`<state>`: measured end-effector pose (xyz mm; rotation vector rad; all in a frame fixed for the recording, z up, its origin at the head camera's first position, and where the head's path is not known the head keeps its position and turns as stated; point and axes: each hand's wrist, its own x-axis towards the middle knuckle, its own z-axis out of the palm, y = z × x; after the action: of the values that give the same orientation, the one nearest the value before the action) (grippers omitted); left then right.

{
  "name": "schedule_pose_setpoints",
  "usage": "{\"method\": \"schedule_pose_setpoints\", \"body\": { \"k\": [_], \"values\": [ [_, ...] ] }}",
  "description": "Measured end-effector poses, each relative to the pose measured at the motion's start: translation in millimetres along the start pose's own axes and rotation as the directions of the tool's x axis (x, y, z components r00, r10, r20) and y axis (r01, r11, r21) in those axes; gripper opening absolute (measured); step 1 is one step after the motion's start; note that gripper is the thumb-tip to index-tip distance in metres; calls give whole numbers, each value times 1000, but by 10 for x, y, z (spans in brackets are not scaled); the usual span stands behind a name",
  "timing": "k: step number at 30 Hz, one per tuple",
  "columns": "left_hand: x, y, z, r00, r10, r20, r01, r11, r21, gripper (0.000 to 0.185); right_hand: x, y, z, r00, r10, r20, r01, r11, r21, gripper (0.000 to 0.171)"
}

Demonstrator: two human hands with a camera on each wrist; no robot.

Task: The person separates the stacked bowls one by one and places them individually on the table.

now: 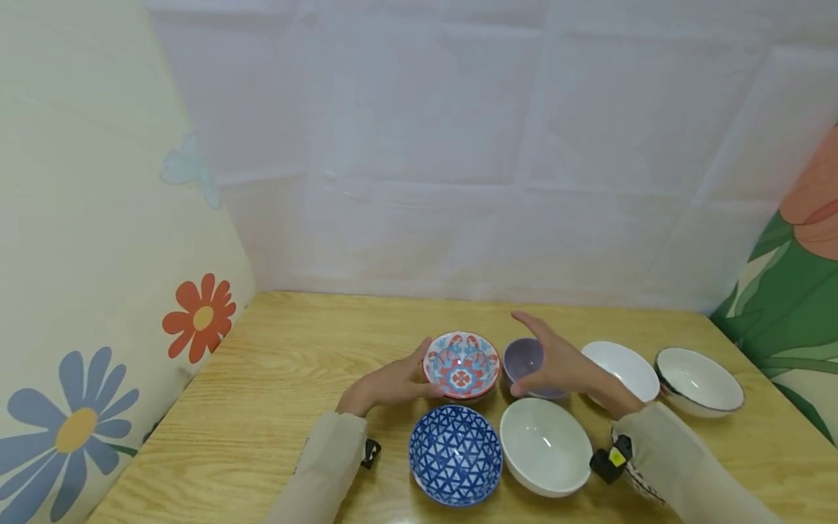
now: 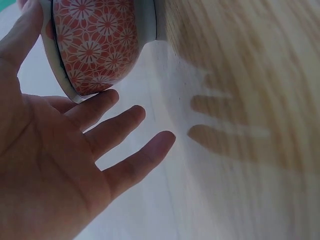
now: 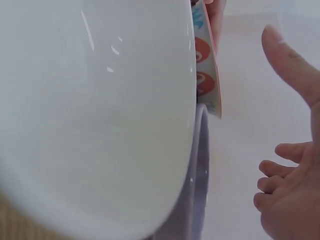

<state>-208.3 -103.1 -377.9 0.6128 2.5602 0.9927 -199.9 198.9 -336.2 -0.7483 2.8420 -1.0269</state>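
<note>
red-and-blue patterned bowl [image 1: 461, 364] — glazed ceramic by the look of it, sitting upright on the bench [image 1: 275, 378] near the middle of a cluster of bowls; judged rigid, moderately heavy for its size, smooth and likely slippery on the glaze, and liable to chip if knocked against its neighbours; best taken by the rim or cupped under the outer wall, where the red floral pattern shows in the left wrist view. left hand [image 1: 393, 383] — fingers straight and spread, tips touching the bowl's left outer wall, not curled round it. right hand [image 1: 563, 367] — open, fingers loosely bent, hovering over the small purple bowl [image 1: 524, 359] just right of the patterned one; contact cannot be told. neighbours: blue lattice bowl [image 1: 455, 455] and plain white bowl [image 1: 545, 446] in front, two more white bowls [image 1: 699, 380] to the right. surface — pale wood-grain, flat. surroundings — white sheeting behind, flower-printed panels [image 1: 98, 291] at both sides
</note>
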Motion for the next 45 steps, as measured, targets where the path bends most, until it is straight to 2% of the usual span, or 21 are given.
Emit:
{"method": "schedule_pose_setpoints", "body": {
  "k": [8,13,21,25,30,38,45],
  "values": [
    [17,-14,-8,1000,21,10,-21,1000,19,101,49,-4,-15,999,-45,5,45,999,-9,118],
    [-3,10,-20,1000,21,11,-21,1000,3,100,127,-17,62,998,-55,27,54,998,15,116],
    [0,18,-3,1000,27,13,-27,1000,-3,97,196,-60,247,997,29,72,-33,997,66,116],
    [-3,19,-6,1000,29,10,-29,1000,-1,96,227,-60,354,997,4,83,-10,997,77,118],
    [-16,17,-11,999,40,1,-40,999,-1,96,263,-7,448,997,-49,57,47,998,37,119],
    [1,21,-2,999,53,5,-53,999,-5,97,301,80,503,994,-71,87,78,994,-79,121],
    [14,-8,-2,997,80,9,-80,997,9,97,317,30,532,994,-80,69,86,993,-86,118]
  ]
}}
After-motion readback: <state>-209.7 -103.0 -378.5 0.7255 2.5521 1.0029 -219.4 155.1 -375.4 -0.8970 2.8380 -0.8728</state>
